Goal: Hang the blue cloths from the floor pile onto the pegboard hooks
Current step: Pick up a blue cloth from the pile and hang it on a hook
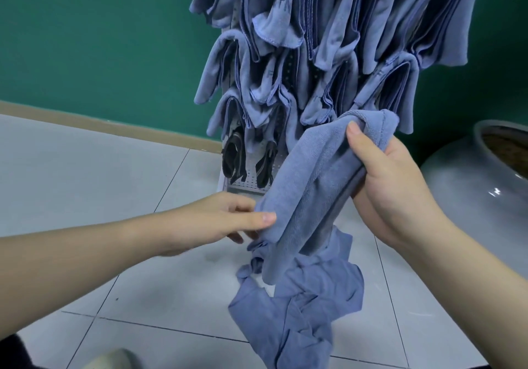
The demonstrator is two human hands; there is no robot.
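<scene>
A blue cloth (320,180) hangs stretched between my two hands in front of the pegboard (248,181). My right hand (391,180) grips its upper end, thumb on top. My left hand (228,220) pinches its lower left edge between thumb and fingers. Below it, a small pile of blue cloths (303,306) lies crumpled on the tiled floor. Several blue cloths (328,40) hang in rows on the pegboard's hooks and cover most of it.
Two dark items (234,157) hang low on the white pegboard. A large grey ceramic pot (474,191) stands at the right. The green wall (100,40) lies behind, the white tiled floor (100,174) to the left. A shoe tip (114,358) shows at the bottom edge.
</scene>
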